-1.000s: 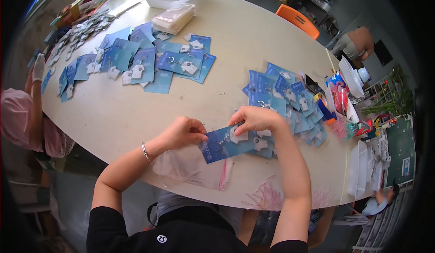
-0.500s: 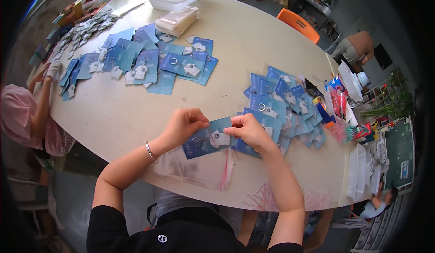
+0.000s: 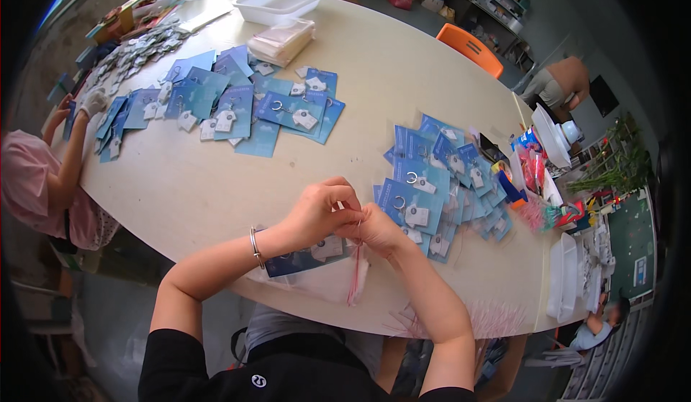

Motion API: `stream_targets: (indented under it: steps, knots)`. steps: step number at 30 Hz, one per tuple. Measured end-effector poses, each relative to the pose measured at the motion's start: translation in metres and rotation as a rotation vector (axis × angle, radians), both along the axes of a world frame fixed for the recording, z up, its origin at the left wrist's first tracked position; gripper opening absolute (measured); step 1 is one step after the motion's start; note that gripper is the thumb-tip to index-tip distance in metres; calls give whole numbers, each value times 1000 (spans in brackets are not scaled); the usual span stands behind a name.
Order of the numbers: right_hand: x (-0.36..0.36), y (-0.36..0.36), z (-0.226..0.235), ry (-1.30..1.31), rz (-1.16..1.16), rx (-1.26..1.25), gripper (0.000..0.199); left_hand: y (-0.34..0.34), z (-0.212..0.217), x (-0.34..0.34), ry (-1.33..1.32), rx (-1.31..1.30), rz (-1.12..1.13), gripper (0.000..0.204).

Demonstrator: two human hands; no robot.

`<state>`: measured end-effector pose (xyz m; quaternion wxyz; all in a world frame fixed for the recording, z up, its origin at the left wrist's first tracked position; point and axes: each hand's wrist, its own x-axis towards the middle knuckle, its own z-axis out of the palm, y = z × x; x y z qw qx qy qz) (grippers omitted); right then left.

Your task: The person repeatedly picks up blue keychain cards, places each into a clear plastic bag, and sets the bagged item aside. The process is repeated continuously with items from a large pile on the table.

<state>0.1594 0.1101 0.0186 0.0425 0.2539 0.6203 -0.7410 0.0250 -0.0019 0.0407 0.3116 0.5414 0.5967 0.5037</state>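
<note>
My left hand (image 3: 325, 211) and my right hand (image 3: 380, 231) meet above the near table edge, with thumbs and fingertips pinched together. From between them hangs a thin pink strand (image 3: 358, 247). Under my left hand is a blue card (image 3: 288, 264) with a white shirt-shaped keychain (image 3: 326, 247) on it, partly covered by the hand. Whether the card rests on the clear plastic bags (image 3: 327, 285) below or is also held, I cannot tell. A pile of bagged blue cards (image 3: 421, 202) with keychains lies just right of my right hand.
More keychain cards (image 3: 291, 110) spread at the far left, near a co-worker's gloved hand (image 3: 93, 103). Behind them stand a bag stack (image 3: 282, 41) and a white tray (image 3: 281, 0). Loose pink strands (image 3: 493, 317) lie at the near right edge, by white trays (image 3: 563, 276).
My hands have come together at the fingertips; before, they were apart, holding the card between them. The card now sits lower, under my left hand. The co-worker's hands have moved slightly.
</note>
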Motion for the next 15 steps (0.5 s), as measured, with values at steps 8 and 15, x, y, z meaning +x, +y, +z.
stream_targets:
  steps: [8, 15]
  knots:
    - [97, 121, 20, 28, -595, 240, 11, -23, -8, -23, 678, -30, 65, 40]
    - [137, 209, 34, -726, -510, 1502, 20, -15, -27, -24, 637, -402, -291, 29]
